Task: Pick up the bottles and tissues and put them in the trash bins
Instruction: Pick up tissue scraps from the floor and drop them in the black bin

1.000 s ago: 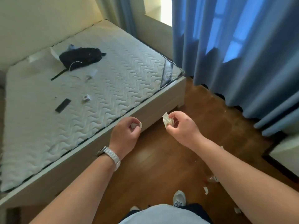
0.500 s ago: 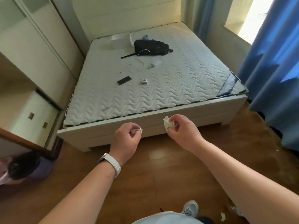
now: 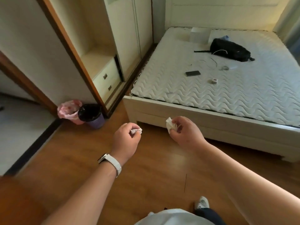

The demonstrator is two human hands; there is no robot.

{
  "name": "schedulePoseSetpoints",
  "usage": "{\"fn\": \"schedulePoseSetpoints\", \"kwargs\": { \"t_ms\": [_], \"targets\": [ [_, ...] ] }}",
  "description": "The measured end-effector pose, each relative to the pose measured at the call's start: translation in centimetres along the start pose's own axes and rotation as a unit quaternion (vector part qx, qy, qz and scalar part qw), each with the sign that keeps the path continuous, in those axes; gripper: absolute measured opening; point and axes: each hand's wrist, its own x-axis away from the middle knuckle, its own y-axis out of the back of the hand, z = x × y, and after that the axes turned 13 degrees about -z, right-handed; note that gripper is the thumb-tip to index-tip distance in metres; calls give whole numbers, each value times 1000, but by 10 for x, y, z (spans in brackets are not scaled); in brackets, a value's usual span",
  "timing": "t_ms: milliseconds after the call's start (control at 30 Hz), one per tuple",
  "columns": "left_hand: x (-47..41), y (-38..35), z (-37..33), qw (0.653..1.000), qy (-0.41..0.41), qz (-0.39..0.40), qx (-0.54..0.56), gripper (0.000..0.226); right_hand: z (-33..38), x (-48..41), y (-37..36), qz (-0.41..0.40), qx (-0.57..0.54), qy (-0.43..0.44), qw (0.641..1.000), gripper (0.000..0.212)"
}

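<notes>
My left hand (image 3: 125, 140) pinches a small crumpled white tissue (image 3: 136, 131) at chest height over the wooden floor. A larger crumpled tissue (image 3: 170, 125) sticks out of my right hand (image 3: 185, 132), whose fingers are curled round it. Two trash bins stand side by side on the floor to the left, by the wardrobe corner: a pink bin with a pink bag liner (image 3: 69, 111) and a purple bin with a black liner (image 3: 91, 115). Both hands are well to the right of the bins. No bottle is in view.
A white bed frame (image 3: 211, 125) with a bare quilted mattress fills the right side, carrying a black bag (image 3: 230, 49), a dark flat device (image 3: 192, 73) and small bits. An open wardrobe with drawers (image 3: 105, 78) stands left of the bed. My shoe (image 3: 202, 202) shows below.
The view has swung left, away from the blue curtains, bringing the wardrobe and both trash bins into sight. Both hands keep the same hold on their tissues.
</notes>
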Motion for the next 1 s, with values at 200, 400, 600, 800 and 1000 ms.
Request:
{"fn": "schedulePoseSetpoints", "kwargs": {
  "t_ms": [200,400,600,800,1000],
  "targets": [
    [-4,77,70,992,73,-99,-25,16,79,-16,-74,72,7,82,994,24],
    [-19,125,119,979,134,-146,-48,12,133,-45,-144,133,-11,143,981,25],
    [-64,147,164,964,190,-173,-73,8,164,-93,-225,186,-13,170,968,26],
    [-145,150,210,951,239,-162,-111,8,192,-174,-291,221,-22,156,962,25],
    [-238,144,244,941,266,-170,-121,9,219,-266,-340,252,-27,153,955,26]
  ]
}}
